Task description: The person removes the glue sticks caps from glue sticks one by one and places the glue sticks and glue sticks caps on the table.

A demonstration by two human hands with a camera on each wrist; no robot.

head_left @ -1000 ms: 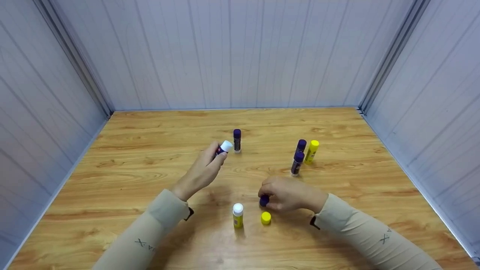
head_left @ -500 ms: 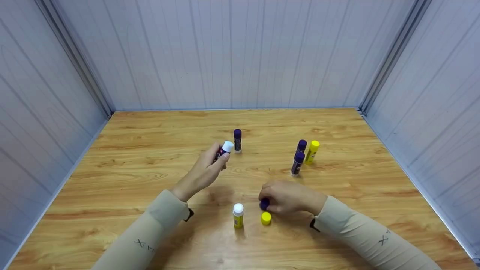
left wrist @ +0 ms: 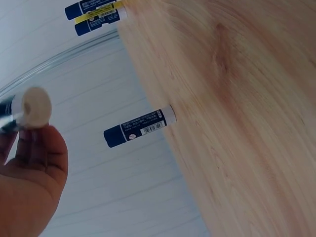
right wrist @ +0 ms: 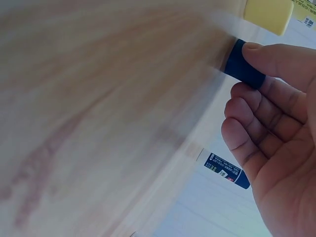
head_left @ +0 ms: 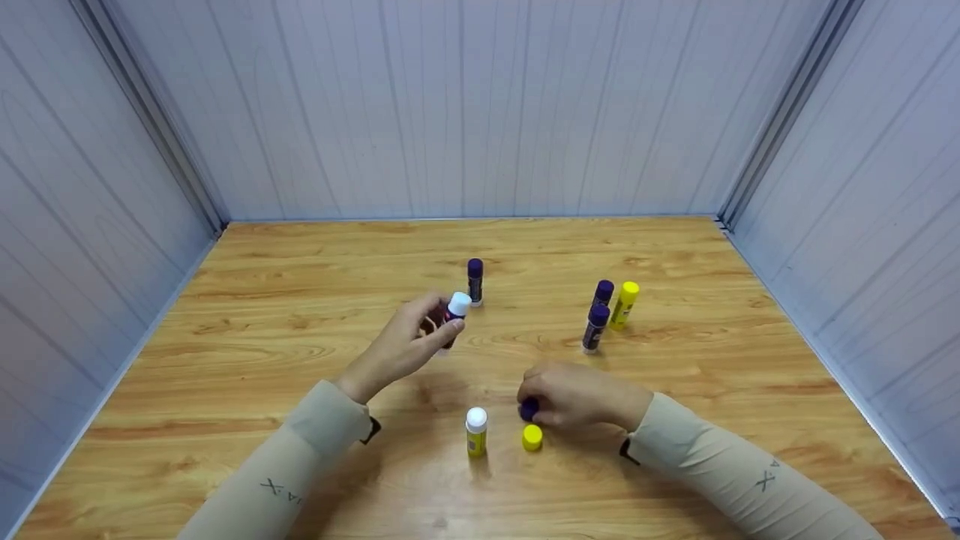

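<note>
My left hand (head_left: 397, 341) holds an uncapped dark purple glue stick (head_left: 455, 315) above the table, its white end up and slightly tilted; the left wrist view shows its pale round base (left wrist: 37, 107). The fingers of my right hand (head_left: 589, 394) pinch a dark purple cap (head_left: 529, 409) at the tabletop, partly hidden by the fingers in the head view. In the right wrist view the same cap (right wrist: 245, 64) sits between thumb and fingertips. Close by, a yellow cap (head_left: 532, 437) rests on the table. To its left stands an uncapped yellow glue stick (head_left: 476, 433) with a white top.
A capped purple glue stick (head_left: 475, 281) stands beyond my left hand. Farther right, two more purple glue sticks (head_left: 595, 330) and a capped yellow one (head_left: 624, 306) stand close together. Pale panel walls (head_left: 480, 112) enclose the wooden table (head_left: 300, 262) at the back and sides.
My left hand has moved slightly toward me, bringing the glue stick more upright. My right hand and the purple cap shifted a little toward the yellow cap, then stayed there.
</note>
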